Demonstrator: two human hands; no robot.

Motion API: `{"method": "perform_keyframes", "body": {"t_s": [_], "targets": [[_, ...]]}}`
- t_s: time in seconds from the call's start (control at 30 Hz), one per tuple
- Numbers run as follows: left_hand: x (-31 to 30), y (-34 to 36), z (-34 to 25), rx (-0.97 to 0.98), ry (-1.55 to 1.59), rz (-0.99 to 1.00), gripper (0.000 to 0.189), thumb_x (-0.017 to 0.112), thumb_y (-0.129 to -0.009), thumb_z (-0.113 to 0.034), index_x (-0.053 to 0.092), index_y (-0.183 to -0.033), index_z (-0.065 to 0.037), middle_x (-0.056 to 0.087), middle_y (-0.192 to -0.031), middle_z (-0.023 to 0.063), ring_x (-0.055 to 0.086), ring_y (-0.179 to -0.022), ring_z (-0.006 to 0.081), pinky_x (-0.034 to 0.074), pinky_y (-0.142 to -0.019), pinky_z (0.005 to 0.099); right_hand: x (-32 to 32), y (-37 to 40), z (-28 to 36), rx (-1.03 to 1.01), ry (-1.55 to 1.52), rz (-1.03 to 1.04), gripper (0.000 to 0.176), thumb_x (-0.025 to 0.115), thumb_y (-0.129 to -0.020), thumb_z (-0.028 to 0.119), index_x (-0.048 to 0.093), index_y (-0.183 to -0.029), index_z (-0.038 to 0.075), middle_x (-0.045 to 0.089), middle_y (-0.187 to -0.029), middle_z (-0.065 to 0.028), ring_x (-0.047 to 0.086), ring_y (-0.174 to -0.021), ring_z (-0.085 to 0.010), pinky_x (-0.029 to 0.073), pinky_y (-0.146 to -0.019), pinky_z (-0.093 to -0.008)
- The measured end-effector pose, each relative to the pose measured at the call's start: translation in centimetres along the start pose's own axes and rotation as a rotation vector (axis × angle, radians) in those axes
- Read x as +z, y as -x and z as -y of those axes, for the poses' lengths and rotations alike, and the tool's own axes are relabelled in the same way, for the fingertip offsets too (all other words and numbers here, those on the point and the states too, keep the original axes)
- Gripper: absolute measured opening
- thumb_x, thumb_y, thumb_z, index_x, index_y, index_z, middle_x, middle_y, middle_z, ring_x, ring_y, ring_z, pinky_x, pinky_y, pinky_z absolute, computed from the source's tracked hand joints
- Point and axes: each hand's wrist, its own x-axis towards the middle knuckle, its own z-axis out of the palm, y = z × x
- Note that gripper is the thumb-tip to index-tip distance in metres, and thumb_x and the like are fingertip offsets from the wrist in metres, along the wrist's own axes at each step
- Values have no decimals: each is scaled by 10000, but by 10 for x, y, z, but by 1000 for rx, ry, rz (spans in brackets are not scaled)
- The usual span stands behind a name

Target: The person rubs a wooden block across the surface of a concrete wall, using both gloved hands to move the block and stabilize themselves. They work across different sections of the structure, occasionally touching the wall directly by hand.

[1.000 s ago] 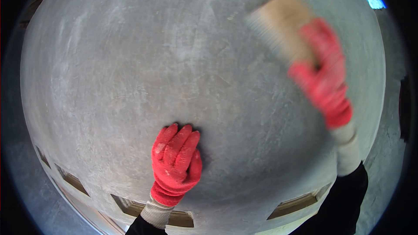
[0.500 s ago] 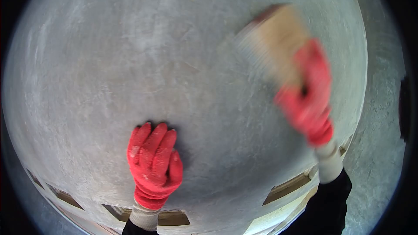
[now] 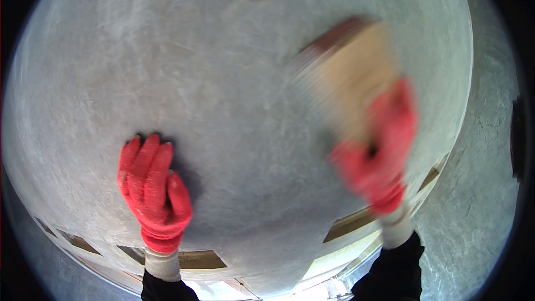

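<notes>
Head view. One block [image 3: 362, 72], motion-blurred, lies over the grey plaster [image 3: 239, 95], right of centre; I cannot make out its underside. Right hand [image 3: 384, 139], also blurred: grip clamped on the block's near end. Left hand [image 3: 151, 189] laid on plaster, fingers outstretched, palm hidden. Openings [image 3: 348, 226] below: five counted, one crossed by left wrist. Two dark sleeves [image 3: 390, 273], cut off.
</notes>
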Motion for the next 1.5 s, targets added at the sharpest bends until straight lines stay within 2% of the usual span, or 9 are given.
{"method": "perform_keyframes", "body": {"t_s": [0.1,0.2,0.33,0.57,0.8,1.07,1.3,1.43,1.5], "targets": [[-1,1,-1,-8,-80,19,358,513,-821,-56,644,-1148,9,621,-1223,171,530,-1194,407,389,-1026,488,-4,25,44,-46,-58,226,749,698,-802,312,408,-1428,19,369,-1447,-265,452,-1284,-422,309,-1085,-558],[0,2,-1,-9,-84,10,366,514,-819,-56,643,-1156,7,621,-1229,170,527,-1204,410,385,-1027,480,-28,54,-44,125,173,-70,651,670,-845,268,434,-1408,42,463,-1363,-228,487,-1225,-414,385,-1039,-509],[0,3,0,-17,-67,17,369,513,-822,-57,643,-1162,3,619,-1240,168,523,-1212,413,383,-1027,477,-63,117,-155,984,108,-362,690,725,-840,186,398,-1414,-14,470,-1366,-184,431,-1272,-276,347,-1089,-385],[-2,3,-1,20,-125,60,389,461,-882,-24,602,-1242,18,578,-1322,173,489,-1271,375,347,-1067,438,-5,120,80,-1,-36,186,539,638,-848,316,487,-1349,187,408,-1371,-283,487,-1181,-441,437,-898,-576],[0,-1,-2,25,-145,30,386,477,-858,-26,616,-1213,34,599,-1287,186,511,-1245,384,367,-1052,446,-63,247,-77,1097,55,-366,602,609,-935,182,345,-1446,4,327,-1509,-171,334,-1370,-290,255,-1148,-399],[-1,4,6,52,-195,60,392,440,-898,-39,584,-1253,41,578,-1315,197,501,-1254,388,370,-1055,456,-16,226,91,272,-21,102,737,760,-772,434,455,-1403,208,256,-1516,-245,322,-1349,-469,309,-1063,-595],[-1,2,3,54,-198,59,404,424,-895,-35,581,-1259,46,584,-1308,200,510,-1245,384,369,-1055,452,-108,319,-150,1231,-121,-468,679,675,-918,296,347,-1459,50,504,-1344,-99,495,-1170,-195,409,-998,-314],[-1,-3,-3,71,-163,39,395,452,-879,-41,591,-1235,59,598,-1274,216,521,-1217,407,384,-1044,452,-165,410,-263,1746,-268,-748,471,688,-865,397,646,-1199,67,649,-1089,-37,602,-968,-221,499,-823,-350],[0,-5,-4,74,-173,25,392,459,-875,-47,599,-1226,56,605,-1263,212,529,-1207,404,384,-1043,452,-143,378,-244,1659,-88,-730,629,687,-873,404,499,-1356,48,588,-1233,-87,583,-1064,-240,507,-864,-366]]}}
